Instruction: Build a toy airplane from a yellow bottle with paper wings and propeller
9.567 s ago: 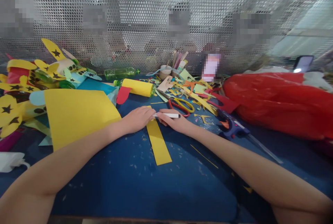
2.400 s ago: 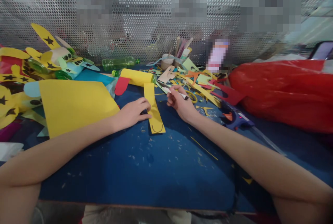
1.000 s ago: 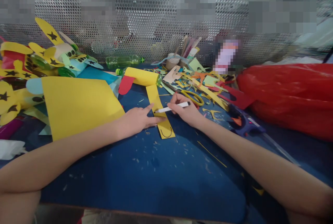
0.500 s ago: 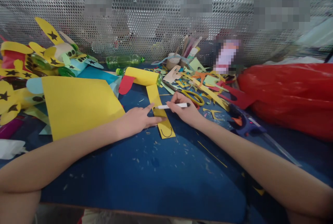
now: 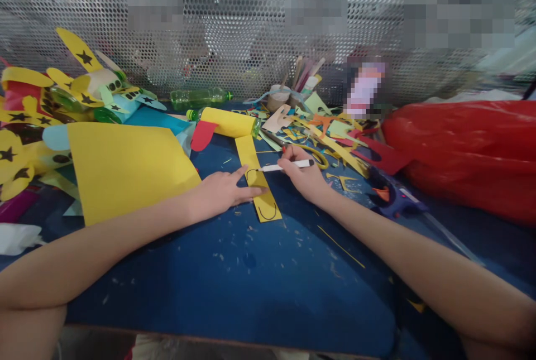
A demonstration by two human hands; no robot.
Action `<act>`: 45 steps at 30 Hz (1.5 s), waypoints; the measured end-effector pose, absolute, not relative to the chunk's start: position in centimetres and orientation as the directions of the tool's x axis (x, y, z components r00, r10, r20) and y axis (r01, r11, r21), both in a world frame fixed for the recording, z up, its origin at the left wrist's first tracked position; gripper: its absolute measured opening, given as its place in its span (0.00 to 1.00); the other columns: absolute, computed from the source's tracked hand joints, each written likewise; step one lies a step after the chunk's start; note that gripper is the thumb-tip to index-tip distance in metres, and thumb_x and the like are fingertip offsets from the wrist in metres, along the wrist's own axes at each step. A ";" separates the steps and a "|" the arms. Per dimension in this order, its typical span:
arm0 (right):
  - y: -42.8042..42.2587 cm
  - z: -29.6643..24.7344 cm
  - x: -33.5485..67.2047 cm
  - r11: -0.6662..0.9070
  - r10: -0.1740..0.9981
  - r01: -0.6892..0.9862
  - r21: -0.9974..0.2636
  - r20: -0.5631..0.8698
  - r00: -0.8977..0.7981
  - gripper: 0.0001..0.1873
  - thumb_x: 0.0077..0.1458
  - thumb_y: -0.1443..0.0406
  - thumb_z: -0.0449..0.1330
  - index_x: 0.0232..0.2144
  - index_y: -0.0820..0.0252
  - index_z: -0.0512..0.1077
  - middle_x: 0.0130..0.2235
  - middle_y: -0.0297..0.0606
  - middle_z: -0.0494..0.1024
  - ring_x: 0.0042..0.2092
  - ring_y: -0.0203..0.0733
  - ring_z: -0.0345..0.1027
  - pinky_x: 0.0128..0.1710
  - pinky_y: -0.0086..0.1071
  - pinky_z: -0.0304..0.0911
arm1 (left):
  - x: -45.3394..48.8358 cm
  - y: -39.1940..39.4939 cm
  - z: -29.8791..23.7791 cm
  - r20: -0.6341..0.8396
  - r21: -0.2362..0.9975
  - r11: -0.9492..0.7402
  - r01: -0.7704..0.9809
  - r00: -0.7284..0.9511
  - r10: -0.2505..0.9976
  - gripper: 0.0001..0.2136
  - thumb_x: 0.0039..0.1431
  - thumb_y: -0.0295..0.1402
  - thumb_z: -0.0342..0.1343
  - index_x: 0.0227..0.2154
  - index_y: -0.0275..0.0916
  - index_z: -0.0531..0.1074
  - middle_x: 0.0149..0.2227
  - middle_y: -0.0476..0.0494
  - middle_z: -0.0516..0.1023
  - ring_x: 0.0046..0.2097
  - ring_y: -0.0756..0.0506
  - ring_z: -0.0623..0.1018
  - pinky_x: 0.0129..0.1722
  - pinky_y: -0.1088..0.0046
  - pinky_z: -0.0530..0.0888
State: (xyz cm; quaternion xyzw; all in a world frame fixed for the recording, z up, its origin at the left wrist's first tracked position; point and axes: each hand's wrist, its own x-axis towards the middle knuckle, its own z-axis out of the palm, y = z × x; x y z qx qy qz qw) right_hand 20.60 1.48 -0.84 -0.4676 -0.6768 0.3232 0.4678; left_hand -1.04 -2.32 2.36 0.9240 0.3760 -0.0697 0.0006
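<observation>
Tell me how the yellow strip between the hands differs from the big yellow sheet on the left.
The yellow strip is long and narrow; the yellow sheet is far broader. Dark curved lines mark the strip, while none show on the sheet's visible part. The left hand's fingers rest on the strip, with the white marker's tip at it; the left forearm hides the sheet's near edge. Both are yellow.
</observation>
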 end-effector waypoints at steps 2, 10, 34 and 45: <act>1.7 -1.0 20.7 0.328 0.944 0.328 -0.886 0.315 -0.094 0.11 0.49 0.67 0.57 0.20 0.55 0.57 0.20 0.28 0.59 0.25 0.35 0.51 0.26 0.32 0.48 | -1.1 -2.3 2.3 -0.137 -0.055 -0.724 0.688 0.713 0.688 0.20 0.68 0.43 0.38 0.60 0.61 0.58 0.64 0.36 0.60 0.43 0.42 0.78 0.41 0.64 0.72; 2.0 -1.4 20.7 0.227 0.973 0.206 -0.952 0.229 -0.016 0.11 0.44 0.69 0.57 0.18 0.56 0.57 0.18 0.27 0.60 0.23 0.33 0.52 0.23 0.30 0.48 | -1.0 -2.4 2.4 -0.129 -0.100 -0.718 0.689 0.706 0.696 0.20 0.68 0.43 0.38 0.62 0.62 0.56 0.64 0.36 0.59 0.43 0.41 0.79 0.41 0.66 0.73; 0.9 -0.3 19.9 0.177 0.960 -0.046 -0.983 0.183 -0.211 0.06 0.51 0.64 0.56 0.26 0.55 0.61 0.16 0.27 0.64 0.19 0.33 0.51 0.21 0.30 0.46 | -2.9 -1.4 0.5 0.260 0.574 -0.452 0.683 0.372 0.891 0.05 0.62 0.26 0.40 0.40 0.40 0.57 0.41 0.41 0.70 0.45 0.45 0.73 0.46 0.63 0.71; 0.9 -0.5 20.3 0.180 0.935 -0.062 -0.982 0.190 -0.298 0.08 0.54 0.65 0.55 0.24 0.55 0.60 0.16 0.26 0.65 0.20 0.33 0.52 0.21 0.29 0.46 | -2.5 -1.4 0.3 0.233 0.628 -0.422 0.654 0.359 0.904 0.06 0.62 0.25 0.45 0.39 0.40 0.55 0.39 0.43 0.72 0.43 0.45 0.74 0.45 0.62 0.71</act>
